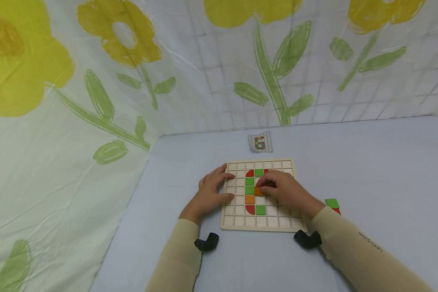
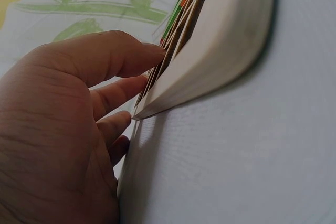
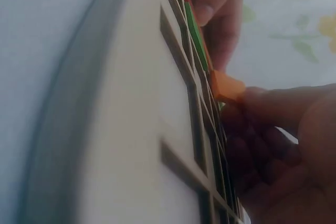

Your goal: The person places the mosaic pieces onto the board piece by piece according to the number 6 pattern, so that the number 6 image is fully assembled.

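A wooden grid board (image 1: pixel 241 228) lies on the table with several coloured tiles set in its cells. My right hand (image 1: pixel 287 191) pinches an orange square tile (image 1: pixel 258 192) between thumb and fingers; in the right wrist view that tile (image 3: pixel 228 86) tilts over the grid. Green squares (image 1: pixel 250 181), an orange square (image 1: pixel 250 199) and red rounded pieces (image 1: pixel 250 209) form a column to its left. My left hand (image 1: pixel 209 194) rests at the board's left edge with its fingers spread, thumb and fingertips on the border. Part of the pattern is hidden under my right hand.
Behind the board lies a small paper card (image 1: pixel 260 142) printed with a coloured grid pattern. To the right, near my forearm, are a loose green tile (image 1: pixel 332 203) and a red piece (image 1: pixel 337 211). A flower-printed sheet (image 1: pixel 190 81) hangs along the back and left.
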A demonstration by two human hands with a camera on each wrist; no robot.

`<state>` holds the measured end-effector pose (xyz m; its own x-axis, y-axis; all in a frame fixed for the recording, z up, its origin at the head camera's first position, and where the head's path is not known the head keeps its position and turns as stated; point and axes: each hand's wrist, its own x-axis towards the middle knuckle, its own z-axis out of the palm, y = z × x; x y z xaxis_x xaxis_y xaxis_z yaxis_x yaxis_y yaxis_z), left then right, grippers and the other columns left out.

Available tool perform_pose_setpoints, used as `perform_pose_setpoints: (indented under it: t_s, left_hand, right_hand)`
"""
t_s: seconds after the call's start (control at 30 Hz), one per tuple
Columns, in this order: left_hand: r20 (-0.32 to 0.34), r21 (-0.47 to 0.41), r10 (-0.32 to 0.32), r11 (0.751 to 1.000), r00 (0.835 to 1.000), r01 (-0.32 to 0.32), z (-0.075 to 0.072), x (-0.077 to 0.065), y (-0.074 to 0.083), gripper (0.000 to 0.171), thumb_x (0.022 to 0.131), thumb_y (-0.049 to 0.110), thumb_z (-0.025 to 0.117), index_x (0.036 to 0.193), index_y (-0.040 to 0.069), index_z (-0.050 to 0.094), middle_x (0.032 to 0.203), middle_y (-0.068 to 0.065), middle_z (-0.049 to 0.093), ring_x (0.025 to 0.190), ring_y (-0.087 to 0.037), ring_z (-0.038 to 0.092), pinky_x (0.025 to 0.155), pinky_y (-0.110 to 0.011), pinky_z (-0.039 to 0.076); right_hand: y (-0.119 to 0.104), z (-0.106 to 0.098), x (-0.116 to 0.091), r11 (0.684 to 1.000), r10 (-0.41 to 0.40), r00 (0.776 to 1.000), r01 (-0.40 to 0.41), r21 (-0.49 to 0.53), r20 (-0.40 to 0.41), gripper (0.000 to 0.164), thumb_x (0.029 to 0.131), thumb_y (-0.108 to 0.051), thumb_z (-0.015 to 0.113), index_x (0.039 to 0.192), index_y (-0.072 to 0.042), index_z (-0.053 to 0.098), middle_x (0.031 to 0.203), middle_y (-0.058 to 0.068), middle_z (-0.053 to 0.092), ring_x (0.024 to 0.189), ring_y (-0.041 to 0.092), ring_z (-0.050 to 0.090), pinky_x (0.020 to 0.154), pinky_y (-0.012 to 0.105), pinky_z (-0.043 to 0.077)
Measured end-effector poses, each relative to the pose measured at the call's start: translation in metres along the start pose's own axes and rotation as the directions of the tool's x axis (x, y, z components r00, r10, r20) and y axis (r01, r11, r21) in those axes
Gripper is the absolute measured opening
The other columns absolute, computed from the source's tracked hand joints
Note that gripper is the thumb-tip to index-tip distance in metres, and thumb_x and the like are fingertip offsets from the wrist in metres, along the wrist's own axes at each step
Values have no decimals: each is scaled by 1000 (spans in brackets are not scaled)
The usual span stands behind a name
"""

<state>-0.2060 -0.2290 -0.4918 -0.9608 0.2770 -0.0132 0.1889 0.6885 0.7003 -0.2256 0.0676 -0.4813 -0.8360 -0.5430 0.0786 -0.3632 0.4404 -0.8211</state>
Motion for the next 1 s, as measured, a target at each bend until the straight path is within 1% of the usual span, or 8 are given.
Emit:
perform_pose_setpoints:
  t_s: [0.13, 0.2, 0.23, 0.33, 0.47, 0.67, 1.0]
  left_hand:
    - [0, 0, 2, 1000, 1000, -2, -1, 0, 0, 58, 90, 30, 79, 146, 24, 67, 177, 7, 27, 162, -20, 18, 125, -51, 4]
    - [-2, -1, 5, 1000, 1000, -5, -1, 0, 1, 58, 90, 30, 79, 146, 23, 67, 177, 6, 27, 162, -21, 18, 125, -51, 3]
    - [-2, 0, 6, 1000, 1000, -6, -1, 0, 1, 58, 90, 30, 79, 146, 23, 67, 177, 6, 27, 162, -21, 19, 125, -52, 3]
    - [-6, 4, 13, 1000, 1000, -13, -1, 0, 0, 58, 90, 29, 79, 146, 22, 67, 177, 5, 28, 162, -23, 20, 125, -53, 4]
    - [-2, 12, 17, 1000, 1000, -17, -1, 0, 0, 58, 90, 30, 78, 146, 23, 66, 177, 5, 27, 162, -22, 19, 125, -53, 4]
    - [0, 0, 16, 1000, 1000, -16, -2, -1, 1, 58, 90, 30, 78, 146, 23, 67, 177, 5, 28, 162, -23, 19, 125, -53, 4]
    - [2, -4, 21, 1000, 1000, -21, -1, -1, -1, 57, 90, 29, 79, 145, 22, 67, 177, 5, 27, 162, -23, 19, 126, -53, 3]
  right_hand:
    - [0, 2, -1, 999, -18, 1000, 17, -44, -11, 6, 105, -10, 74, 108, -12, 78, 104, -7, 70, 101, 18, 64, 93, 46, 54]
    - [-1, 2, -1, 999, -11, 1000, 11, -41, -12, 5, 104, -11, 75, 107, -12, 78, 104, -6, 69, 101, 18, 63, 93, 45, 54]
    - [-2, 2, -2, 1000, -5, 1000, 5, -29, -2, 5, 104, -12, 76, 108, -12, 78, 105, -5, 68, 100, 18, 63, 93, 44, 54]
    - [-3, 2, -2, 1000, 7, 999, -6, -16, 45, 14, 101, -15, 80, 114, -11, 76, 109, -3, 66, 100, 19, 61, 92, 42, 53]
    - [-4, 4, -2, 999, 5, 996, -2, -37, 85, 20, 99, -13, 80, 118, -11, 75, 112, -1, 64, 101, 20, 58, 91, 42, 52]
    - [-4, 4, -3, 999, 14, 998, -11, -51, 66, 16, 102, -11, 76, 119, -12, 75, 115, -2, 64, 102, 19, 60, 93, 43, 53]
    - [-2, 4, -3, 997, -14, 999, 16, -70, 34, 14, 102, -6, 74, 115, -11, 75, 111, -2, 61, 99, 18, 61, 91, 43, 54]
